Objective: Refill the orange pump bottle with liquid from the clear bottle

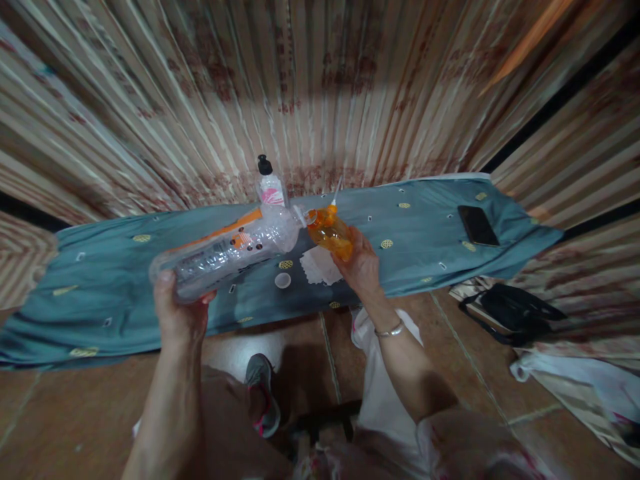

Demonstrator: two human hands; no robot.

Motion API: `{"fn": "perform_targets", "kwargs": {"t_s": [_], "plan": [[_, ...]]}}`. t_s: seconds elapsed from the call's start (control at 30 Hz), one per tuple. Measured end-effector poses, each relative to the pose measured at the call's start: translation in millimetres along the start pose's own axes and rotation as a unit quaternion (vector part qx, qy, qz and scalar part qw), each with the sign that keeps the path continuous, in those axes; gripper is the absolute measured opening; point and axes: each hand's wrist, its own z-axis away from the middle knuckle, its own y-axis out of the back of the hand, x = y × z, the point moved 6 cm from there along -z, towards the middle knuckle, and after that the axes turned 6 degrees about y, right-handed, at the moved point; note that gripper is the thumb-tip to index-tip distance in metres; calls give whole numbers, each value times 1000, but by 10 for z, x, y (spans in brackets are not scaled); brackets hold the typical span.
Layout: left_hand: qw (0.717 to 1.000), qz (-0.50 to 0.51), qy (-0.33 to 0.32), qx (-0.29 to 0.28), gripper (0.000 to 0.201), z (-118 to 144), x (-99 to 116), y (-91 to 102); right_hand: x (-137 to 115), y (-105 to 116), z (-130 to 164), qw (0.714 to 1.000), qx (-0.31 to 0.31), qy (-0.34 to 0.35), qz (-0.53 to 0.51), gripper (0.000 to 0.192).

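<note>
A long desk [125, 280] runs across under a teal patterned cloth [425, 220]. On it stand a white bottle with a black cap [270, 185] at the back edge, a small white lid [283, 281], a white paper piece [319, 265], and a black phone [477, 225] towards the right end.

Three bottles [230, 252] (one orange), one phone [477, 225].

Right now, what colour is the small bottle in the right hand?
Orange, see-through; the small bottle shows best in the head view.
</note>
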Motion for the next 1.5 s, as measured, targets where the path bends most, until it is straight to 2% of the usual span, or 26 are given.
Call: {"fn": "perform_targets", "kwargs": {"t_s": [0.63, 1.03, 1.5], "plan": [[1000, 0, 6, -13, 57, 4, 4, -26, 0, -8, 11, 999, -20, -1, 30, 66], [1000, 1, 15, -2, 62, -3, 12, -15, -9, -8, 1, 999, -14, -1, 38, 60], [1000, -7, -1, -12, 55, 16, 29, -41, -8, -9, 5, 999, -16, -2, 39, 62]]}}
